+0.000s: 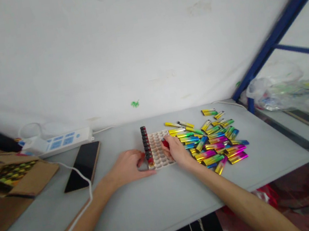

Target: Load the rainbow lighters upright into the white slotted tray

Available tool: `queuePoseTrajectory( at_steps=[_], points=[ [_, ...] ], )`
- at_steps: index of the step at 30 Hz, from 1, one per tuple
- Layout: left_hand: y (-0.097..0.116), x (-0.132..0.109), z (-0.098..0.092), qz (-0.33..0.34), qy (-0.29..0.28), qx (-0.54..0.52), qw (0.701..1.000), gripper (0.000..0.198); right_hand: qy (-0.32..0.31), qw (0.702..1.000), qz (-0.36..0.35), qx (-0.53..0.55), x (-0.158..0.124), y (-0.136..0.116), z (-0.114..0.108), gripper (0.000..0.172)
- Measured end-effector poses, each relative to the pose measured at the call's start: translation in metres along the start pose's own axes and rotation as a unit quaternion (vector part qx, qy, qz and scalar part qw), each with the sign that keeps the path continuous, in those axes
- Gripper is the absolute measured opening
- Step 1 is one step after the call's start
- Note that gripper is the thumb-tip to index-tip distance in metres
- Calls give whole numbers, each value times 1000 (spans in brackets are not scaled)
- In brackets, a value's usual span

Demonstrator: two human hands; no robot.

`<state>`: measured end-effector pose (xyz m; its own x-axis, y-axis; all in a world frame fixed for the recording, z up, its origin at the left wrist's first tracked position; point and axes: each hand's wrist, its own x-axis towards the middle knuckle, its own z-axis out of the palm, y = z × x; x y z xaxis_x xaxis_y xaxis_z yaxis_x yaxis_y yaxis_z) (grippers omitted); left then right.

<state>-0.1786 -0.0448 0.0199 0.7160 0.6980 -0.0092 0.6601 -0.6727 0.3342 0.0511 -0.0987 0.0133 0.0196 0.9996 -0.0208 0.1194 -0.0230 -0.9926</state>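
Observation:
A white tray [163,164] with rows of round holes lies on the table. Along its left side stands one row of upright lighters [146,144] with black tops and red bodies. My left hand [129,165] is at the tray's left edge, thumb and fingers apart, the thumb reaching to the near left corner. Over the right part of the tray, my right hand [177,151] is closed on a red lighter [165,143], whose lower part is hidden by the fingers. Just right of that hand lies a loose pile of shiny lighters [215,144] in yellow, green, blue and pink.
At the left are a dark phone [83,166], a white power strip [66,141] and an open cardboard box [38,177] with yellow-and-black items inside. A white cable [88,185] crosses above my left forearm. Plastic bags [288,94] lie beyond the blue frame [268,45] at right.

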Motion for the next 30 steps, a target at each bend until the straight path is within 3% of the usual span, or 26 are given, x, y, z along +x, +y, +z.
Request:
queuePoseTrajectory(
  at_steps=[4, 8, 13, 16, 22, 30],
  points=[
    [2, 0, -1, -8, -8, -6, 1000, 61, -9, 992, 55, 114, -3, -8, 0, 78],
    [2, 0, -2, -10, -14, -4, 1000, 60, -43, 988, -4, 146, -4, -19, -8, 76],
    [2, -1, -2, 4, -6, -3, 1000, 62, -116, 981, -157, 23, -12, -31, -20, 58],
    [2, -2, -3, 11, -4, -5, 1000, 63, -95, 964, -238, -73, -18, -30, -22, 47],
    [5, -3, -5, 10, 7, -2, 1000, 57, -97, 957, -177, -210, -26, -19, -20, 43],
    [-3, -1, 1, 21, 0, -10, 1000, 67, -141, 914, -221, -311, -24, -17, -25, 21]
  ],
)
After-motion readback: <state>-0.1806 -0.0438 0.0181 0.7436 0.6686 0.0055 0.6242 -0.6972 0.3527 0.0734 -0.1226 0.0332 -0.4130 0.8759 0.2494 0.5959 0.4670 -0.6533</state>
